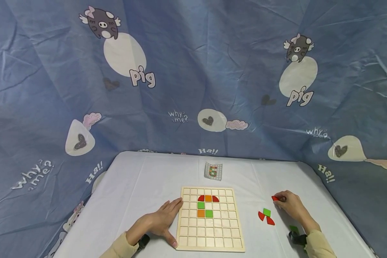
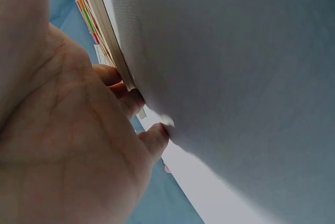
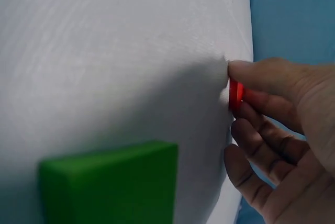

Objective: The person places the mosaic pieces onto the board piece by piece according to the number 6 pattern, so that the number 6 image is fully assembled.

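A wooden grid board (image 1: 225, 231) lies on the white table. My left hand (image 1: 162, 219) rests spread along its left side, fingertips at the upper edge and thumb at the lower left corner; the left wrist view has the fingers (image 2: 133, 101) against the board's side. Set in the grid are two red quarter-round pieces (image 1: 201, 198), two orange squares (image 1: 208, 198) and two green squares (image 1: 209, 214). To the right of the board, my right hand (image 1: 291, 206) pinches a red piece (image 3: 235, 94) between thumb and fingers, at the tablecloth.
Between board and right hand lie a loose green square (image 1: 267, 212) and two red pieces (image 1: 270, 221). Another green piece (image 3: 110, 187) sits beneath the right wrist. Beyond the board is a small printed card (image 1: 213, 171). A blue patterned curtain (image 1: 187, 89) hangs behind the table.
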`<state>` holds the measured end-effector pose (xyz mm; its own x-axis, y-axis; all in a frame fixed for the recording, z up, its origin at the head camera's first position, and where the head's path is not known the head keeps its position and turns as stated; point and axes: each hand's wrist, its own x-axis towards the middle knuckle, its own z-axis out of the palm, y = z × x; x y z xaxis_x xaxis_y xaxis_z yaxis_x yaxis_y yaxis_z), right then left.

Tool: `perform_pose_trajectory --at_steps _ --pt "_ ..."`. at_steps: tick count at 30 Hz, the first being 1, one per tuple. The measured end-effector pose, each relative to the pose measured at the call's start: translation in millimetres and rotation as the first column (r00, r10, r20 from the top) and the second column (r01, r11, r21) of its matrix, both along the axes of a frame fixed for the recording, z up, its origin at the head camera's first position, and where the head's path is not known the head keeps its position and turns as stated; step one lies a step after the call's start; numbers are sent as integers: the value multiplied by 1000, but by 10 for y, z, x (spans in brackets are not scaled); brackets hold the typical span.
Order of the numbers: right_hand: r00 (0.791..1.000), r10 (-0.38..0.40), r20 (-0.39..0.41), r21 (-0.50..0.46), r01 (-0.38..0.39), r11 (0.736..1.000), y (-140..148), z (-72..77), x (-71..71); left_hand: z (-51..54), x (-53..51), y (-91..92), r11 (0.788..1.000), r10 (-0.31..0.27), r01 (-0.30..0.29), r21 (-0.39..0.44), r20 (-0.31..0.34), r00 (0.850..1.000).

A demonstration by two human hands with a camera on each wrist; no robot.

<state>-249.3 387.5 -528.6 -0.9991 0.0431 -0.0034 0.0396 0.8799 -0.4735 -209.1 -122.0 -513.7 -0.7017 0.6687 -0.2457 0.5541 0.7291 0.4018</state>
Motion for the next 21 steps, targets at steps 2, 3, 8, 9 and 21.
perform_pose_trajectory --at_steps 2,3,8,9,21 --pt "1000 -7 -5 -19 7 1000 4 -1 12 -1 2 5 1000 4 -4 -3 -2 1000" --pt "1000 -9 -10 -27 8 1000 6 -3 18 -1 4 8 1000 6 -6 -5 -4 1000" --pt "999 9 -42 -43 -11 999 22 -16 50 -7 14 17 1000 14 -14 -16 -12 1000" --pt "999 11 -46 -39 -13 999 25 -20 55 -9 15 17 1000 14 -14 -16 -11 1000" --pt "999 13 -40 -41 -14 999 21 -27 59 -17 6 13 1000 13 -13 -9 -6 1000"
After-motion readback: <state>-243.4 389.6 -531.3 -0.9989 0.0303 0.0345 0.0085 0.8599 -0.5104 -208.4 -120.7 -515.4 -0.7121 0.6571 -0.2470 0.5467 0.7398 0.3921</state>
